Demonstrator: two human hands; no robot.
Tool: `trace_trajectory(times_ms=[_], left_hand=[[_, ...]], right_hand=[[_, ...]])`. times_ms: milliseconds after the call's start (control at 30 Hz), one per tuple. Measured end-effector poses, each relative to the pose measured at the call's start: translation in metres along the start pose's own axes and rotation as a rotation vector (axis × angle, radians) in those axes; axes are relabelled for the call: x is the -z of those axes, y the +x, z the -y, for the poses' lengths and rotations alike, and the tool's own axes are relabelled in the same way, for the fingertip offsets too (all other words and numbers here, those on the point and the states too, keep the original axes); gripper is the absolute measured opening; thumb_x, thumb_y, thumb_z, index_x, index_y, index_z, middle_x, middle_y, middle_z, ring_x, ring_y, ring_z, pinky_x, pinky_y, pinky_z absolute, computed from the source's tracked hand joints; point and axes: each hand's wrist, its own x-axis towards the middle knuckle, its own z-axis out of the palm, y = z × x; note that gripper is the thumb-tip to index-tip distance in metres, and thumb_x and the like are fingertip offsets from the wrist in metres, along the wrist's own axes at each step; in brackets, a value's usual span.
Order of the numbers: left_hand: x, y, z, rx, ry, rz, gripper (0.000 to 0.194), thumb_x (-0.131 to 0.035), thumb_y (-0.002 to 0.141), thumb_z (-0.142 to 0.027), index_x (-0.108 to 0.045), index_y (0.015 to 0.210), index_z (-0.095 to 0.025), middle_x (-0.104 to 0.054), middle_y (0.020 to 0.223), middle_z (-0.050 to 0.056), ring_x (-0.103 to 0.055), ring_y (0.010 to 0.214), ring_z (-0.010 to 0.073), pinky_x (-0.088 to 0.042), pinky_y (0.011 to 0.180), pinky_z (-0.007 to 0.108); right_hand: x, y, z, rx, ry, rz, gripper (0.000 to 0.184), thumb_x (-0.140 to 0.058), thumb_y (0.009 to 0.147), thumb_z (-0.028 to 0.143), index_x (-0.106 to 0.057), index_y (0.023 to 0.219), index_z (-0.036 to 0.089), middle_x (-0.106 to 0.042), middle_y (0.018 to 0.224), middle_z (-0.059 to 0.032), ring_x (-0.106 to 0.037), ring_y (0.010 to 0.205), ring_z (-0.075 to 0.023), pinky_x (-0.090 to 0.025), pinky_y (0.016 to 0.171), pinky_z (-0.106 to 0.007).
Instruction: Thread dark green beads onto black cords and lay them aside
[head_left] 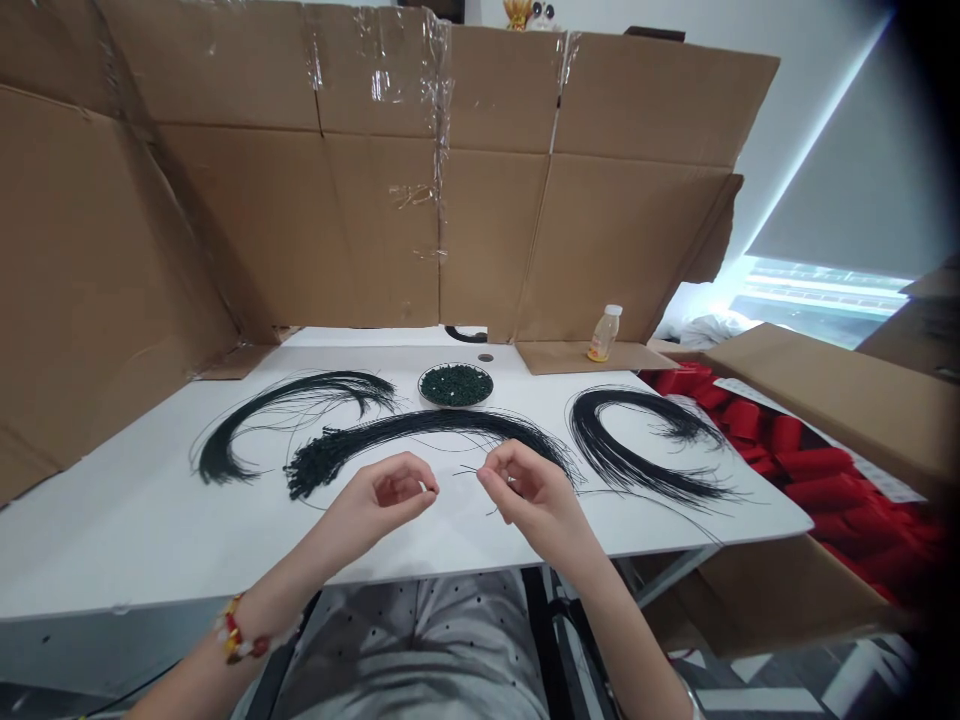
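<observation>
The right hand [482, 474] pinches a thin dark strand [466, 470] between thumb and forefinger, in front of the dish [456, 387] of small dark-green pieces. The left hand [435, 490] faces it, well apart, its thumb and forefinger closed on a tiny dark piece [430, 487] too small to identify. Both wrists are raised, palms turned inward, fingers curled; a beaded bracelet [241, 632] circles the left wrist.

Just in front of the dish, a long bundle [420, 425] of dark strands arcs across the white tabletop [142, 520], its left end thick with green pieces. A second curved bundle [225, 445] lies left of the dish, a third [600, 440] to its right. A small disc [485, 357] sits just behind it.

Cardboard panels [375, 220] wall the rear and left. Right of the dish and farther back, a bottle [604, 335] stands upright on a cardboard flap [551, 360]; its orange label is unreadable. Beyond the tabletop's right edge, an open carton [810, 390] holds red rolls [817, 463], near a bright window [817, 290].
</observation>
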Motion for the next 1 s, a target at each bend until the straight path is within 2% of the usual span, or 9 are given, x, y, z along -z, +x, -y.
trace_trajectory(times_ms=[67,133,300,433,567,767,867,1000], left_hand=[[-0.007,-0.005,-0.019,0.031,-0.168,-0.032,0.019,-0.073,0.085,-0.038,-0.068,0.088,-0.021,-0.059,0.075,-0.002,-0.051,0.068,0.0138,-0.044,0.064,0.026],[-0.015,-0.008,-0.029,0.043,-0.298,-0.075,0.018,-0.078,0.081,-0.037,-0.072,0.088,-0.021,-0.057,0.070,-0.003,-0.051,0.066,0.0136,-0.045,0.064,0.026],[-0.033,-0.012,-0.027,0.005,-0.478,-0.177,0.017,-0.085,0.078,-0.036,-0.078,0.089,-0.023,-0.064,0.070,-0.002,-0.055,0.068,0.0140,-0.047,0.066,0.025],[-0.035,-0.015,-0.034,-0.045,-0.490,-0.207,0.011,-0.084,0.080,-0.033,-0.079,0.079,-0.024,-0.067,0.074,-0.001,-0.057,0.070,0.0137,-0.048,0.068,0.024],[-0.032,-0.017,-0.045,-0.084,-0.429,-0.157,0.014,-0.079,0.086,-0.033,-0.076,0.076,-0.024,-0.063,0.073,-0.002,-0.053,0.070,0.0132,-0.044,0.067,0.024],[-0.030,-0.019,-0.046,-0.049,-0.394,-0.037,0.024,-0.073,0.092,-0.040,-0.072,0.076,-0.022,-0.057,0.072,-0.002,-0.050,0.073,0.0143,-0.039,0.071,0.026],[-0.031,-0.018,-0.046,-0.047,-0.405,-0.083,0.021,-0.076,0.089,-0.040,-0.074,0.076,-0.023,-0.060,0.072,-0.002,-0.052,0.072,0.0147,-0.041,0.070,0.027],[-0.033,-0.015,-0.048,-0.076,-0.421,-0.145,0.018,-0.080,0.085,-0.038,-0.077,0.075,-0.023,-0.063,0.073,0.000,-0.056,0.072,0.0157,-0.045,0.068,0.027]], right_hand=[[-0.002,-0.003,0.002,0.014,0.013,-0.013,0.023,-0.067,0.096,0.038,-0.060,0.084,0.020,-0.050,0.074,0.0032,-0.043,0.061,-0.0107,-0.037,0.055,-0.024],[-0.005,-0.006,0.003,0.023,0.052,-0.023,0.022,-0.067,0.096,0.038,-0.061,0.085,0.020,-0.053,0.076,0.0025,-0.045,0.060,-0.0102,-0.038,0.054,-0.024],[-0.012,-0.011,0.008,0.008,0.175,-0.024,0.026,-0.071,0.095,0.041,-0.061,0.083,0.020,-0.046,0.068,0.0057,-0.042,0.053,-0.0079,-0.032,0.049,-0.022],[-0.013,-0.013,0.012,-0.050,0.274,0.011,0.029,-0.074,0.092,0.042,-0.060,0.081,0.019,-0.039,0.061,0.0080,-0.033,0.051,-0.0070,-0.025,0.048,-0.022],[-0.009,-0.013,0.016,-0.147,0.384,0.096,0.036,-0.078,0.087,0.048,-0.058,0.078,0.019,-0.036,0.059,0.0089,-0.025,0.048,-0.0057,-0.020,0.045,-0.022],[-0.003,-0.010,0.019,-0.215,0.493,0.216,0.040,-0.080,0.084,0.049,-0.057,0.075,0.018,-0.032,0.056,0.0106,-0.019,0.045,-0.0033,-0.013,0.044,-0.022],[-0.002,-0.011,0.017,-0.214,0.515,0.204,0.036,-0.080,0.086,0.045,-0.059,0.077,0.018,-0.035,0.058,0.0102,-0.021,0.044,-0.0031,-0.017,0.042,-0.020],[-0.002,-0.012,0.015,-0.195,0.491,0.164,0.030,-0.079,0.088,0.043,-0.063,0.079,0.018,-0.040,0.058,0.0089,-0.033,0.044,-0.0046,-0.031,0.043,-0.019]])
